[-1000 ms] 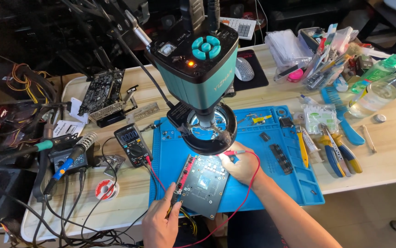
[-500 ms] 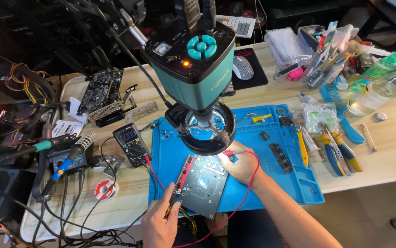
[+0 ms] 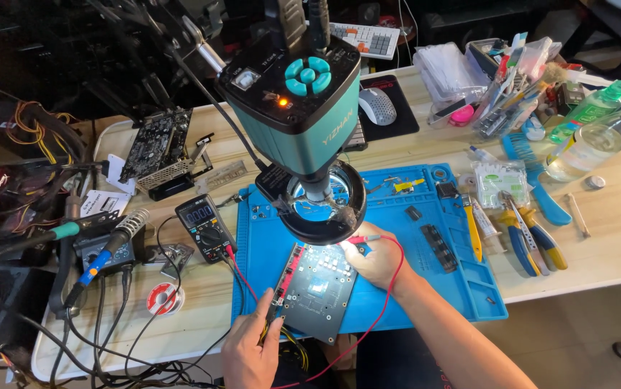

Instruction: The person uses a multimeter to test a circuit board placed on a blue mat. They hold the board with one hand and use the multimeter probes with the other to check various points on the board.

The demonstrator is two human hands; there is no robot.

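Under the teal microscope head [image 3: 292, 101] and its lit ring lamp [image 3: 322, 205], a person probes a bare circuit board [image 3: 314, 292] lying flat on the blue silicone mat [image 3: 397, 245], near the front edge of the pale wood worktop [image 3: 613, 223]. Left hand [image 3: 253, 353], fingers clamped on a probe at the board's left edge, by a red connector strip; right hand [image 3: 375, 261], fingers pinched together on the red-lead probe [image 3: 362, 238] at the board's top right corner, just below the lamp. Red wire [image 3: 386, 302] loops round the right wrist & back toward the multimeter [image 3: 204, 228] w/ its dark case, standing left of the mat. Board looks thin, stiff, light, dense w/ tiny parts & a square chip mid-face: prob. fragile, best gripped by bare edges or corners, not on the components. Mat appears grippy, so the board shouldn't slide much. Nearby: soldering iron w/ coiled metal holder [image 3: 119, 234], solder reel [image 3: 164, 297], yellow/blue-handled pliers [image 3: 526, 234], clear plastic bottle [image 3: 595, 148], grey mouse [image 3: 377, 106] on black pad, a second dark board [image 3: 158, 144] far left.
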